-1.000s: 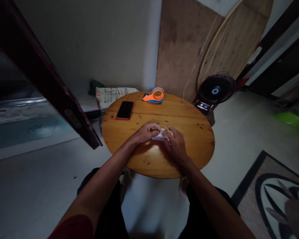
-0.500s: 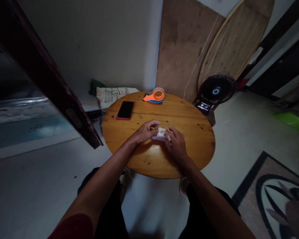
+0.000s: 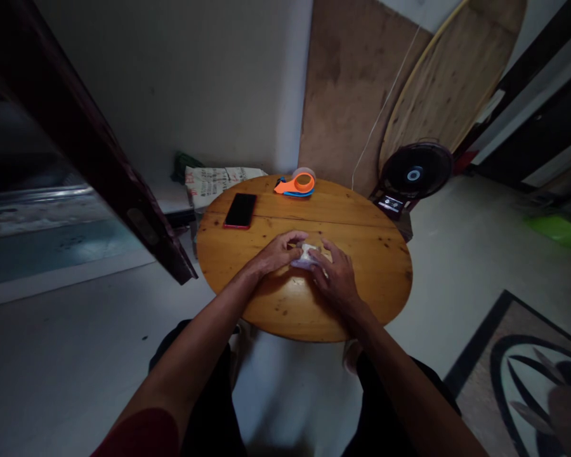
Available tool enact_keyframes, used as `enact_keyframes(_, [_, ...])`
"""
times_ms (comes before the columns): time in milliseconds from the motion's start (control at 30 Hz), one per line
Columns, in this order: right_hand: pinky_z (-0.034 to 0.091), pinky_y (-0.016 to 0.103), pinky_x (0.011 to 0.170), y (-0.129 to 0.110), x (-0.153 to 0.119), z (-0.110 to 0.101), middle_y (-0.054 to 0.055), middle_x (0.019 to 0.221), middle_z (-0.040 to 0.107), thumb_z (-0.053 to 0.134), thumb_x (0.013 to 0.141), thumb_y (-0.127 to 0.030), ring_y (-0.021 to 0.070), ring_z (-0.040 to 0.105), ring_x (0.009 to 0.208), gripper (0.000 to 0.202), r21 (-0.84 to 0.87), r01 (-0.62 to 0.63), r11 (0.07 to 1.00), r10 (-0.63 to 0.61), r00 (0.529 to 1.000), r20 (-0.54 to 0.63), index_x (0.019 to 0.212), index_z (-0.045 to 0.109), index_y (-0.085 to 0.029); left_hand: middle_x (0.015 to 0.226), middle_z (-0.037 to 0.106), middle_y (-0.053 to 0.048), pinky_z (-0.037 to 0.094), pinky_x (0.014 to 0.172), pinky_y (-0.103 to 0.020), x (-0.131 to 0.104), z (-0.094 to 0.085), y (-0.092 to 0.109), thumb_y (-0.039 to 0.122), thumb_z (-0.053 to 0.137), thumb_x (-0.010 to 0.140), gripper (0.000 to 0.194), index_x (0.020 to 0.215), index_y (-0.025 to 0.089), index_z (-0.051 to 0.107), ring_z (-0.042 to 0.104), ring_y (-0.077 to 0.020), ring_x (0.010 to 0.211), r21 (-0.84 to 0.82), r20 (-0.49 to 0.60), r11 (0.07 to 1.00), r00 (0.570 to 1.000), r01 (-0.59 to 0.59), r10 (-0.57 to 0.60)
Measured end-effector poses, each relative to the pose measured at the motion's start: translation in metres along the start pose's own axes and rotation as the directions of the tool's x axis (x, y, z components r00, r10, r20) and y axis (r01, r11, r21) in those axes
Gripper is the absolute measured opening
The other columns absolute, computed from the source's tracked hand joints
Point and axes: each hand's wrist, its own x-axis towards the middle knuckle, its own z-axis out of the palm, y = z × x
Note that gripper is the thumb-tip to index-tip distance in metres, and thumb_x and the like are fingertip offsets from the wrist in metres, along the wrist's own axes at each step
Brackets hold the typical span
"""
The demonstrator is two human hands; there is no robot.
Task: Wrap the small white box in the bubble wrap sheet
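Note:
A small whitish, glossy box-shaped packet (image 3: 302,262) is at the middle of the round wooden table (image 3: 285,304). At its left end is my left hand (image 3: 278,252), the fingers curled around it and the thumb pressed on its upper face. My right hand (image 3: 337,271) grips the right end, with one finger lying across the top and others bent behind and in front. Both hands hide the packet's ends, and its exact kind is too small to make out.
Toward the table's far edge lies an orange and blue tape dispenser (image 3: 295,185). A dark-screened phone with a red edge (image 3: 240,211) is at the left. Beyond the table are a printed sack (image 3: 212,181), a round black fan (image 3: 415,171) and leaning wooden boards (image 3: 352,82).
The fingers of my right hand have shifted slightly left over the packet's top, covering more of it. My left hand stays nearly in place.

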Motion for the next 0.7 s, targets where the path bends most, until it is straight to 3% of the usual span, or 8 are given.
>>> enact_keyframes(167, [0.042, 0.046, 0.096, 0.0, 0.0, 0.001, 0.018, 0.139, 0.05, 0.053, 0.09, -0.025, 0.0291, 0.051, 0.122, 0.029, 0.034, -0.01, 0.999, 0.012, 0.999, -0.035, 0.117, 0.061, -0.019, 0.104, 0.066, -0.008, 0.048, 0.071, -0.026, 0.001, 0.0, -0.002, 0.03, 0.069, 0.072, 0.056, 0.124, 0.013, 0.058, 0.061, -0.015, 0.081, -0.014, 0.017, 1.0, 1.0, 0.013, -0.013])
enact_keyframes(400, [0.042, 0.045, 0.096, -0.003, 0.001, -0.005, 0.017, 0.13, 0.057, 0.052, 0.09, -0.027, 0.0279, 0.053, 0.122, 0.018, 0.176, -0.088, 0.98, 0.11, 0.987, -0.116, 0.105, 0.059, -0.019, 0.118, 0.064, -0.01, 0.047, 0.093, -0.035, 0.003, -0.002, -0.003, 0.027, 0.068, 0.072, 0.047, 0.117, 0.015, 0.062, 0.059, -0.0221, 0.108, 0.034, -0.065, 0.999, 0.998, -0.022, 0.024])
enact_keyframes(500, [0.041, 0.046, 0.098, -0.001, 0.002, -0.004, 0.016, 0.129, 0.058, 0.047, 0.092, -0.024, 0.0268, 0.053, 0.122, 0.018, 0.242, -0.138, 0.96, 0.171, 0.978, -0.12, 0.104, 0.059, -0.02, 0.116, 0.065, -0.009, 0.045, 0.098, -0.037, 0.004, -0.002, -0.003, 0.022, 0.066, 0.072, 0.042, 0.113, 0.015, 0.062, 0.06, -0.0212, 0.107, 0.012, -0.121, 1.0, 0.993, 0.015, -0.013])
enact_keyframes(600, [0.041, 0.047, 0.099, 0.004, 0.001, -0.004, 0.015, 0.131, 0.056, 0.048, 0.09, -0.025, 0.0269, 0.051, 0.124, 0.019, 0.373, -0.231, 0.899, 0.287, 0.952, -0.102, 0.104, 0.06, -0.02, 0.112, 0.066, -0.009, 0.045, 0.099, -0.037, 0.005, -0.002, -0.004, 0.017, 0.063, 0.071, 0.039, 0.109, 0.013, 0.062, 0.061, -0.019, 0.103, -0.039, -0.157, 0.998, 0.986, 0.057, -0.062])
enact_keyframes(700, [0.047, 0.044, 0.091, 0.012, 0.001, -0.006, 0.014, 0.134, 0.053, 0.05, 0.088, -0.029, 0.0266, 0.052, 0.122, 0.021, 0.539, -0.354, 0.764, 0.427, 0.904, -0.012, 0.104, 0.061, -0.021, 0.108, 0.066, -0.008, 0.045, 0.098, -0.036, 0.006, -0.003, -0.004, 0.015, 0.062, 0.072, 0.035, 0.107, 0.013, 0.061, 0.062, -0.0175, 0.1, -0.067, -0.155, 0.994, 0.983, 0.086, -0.096])
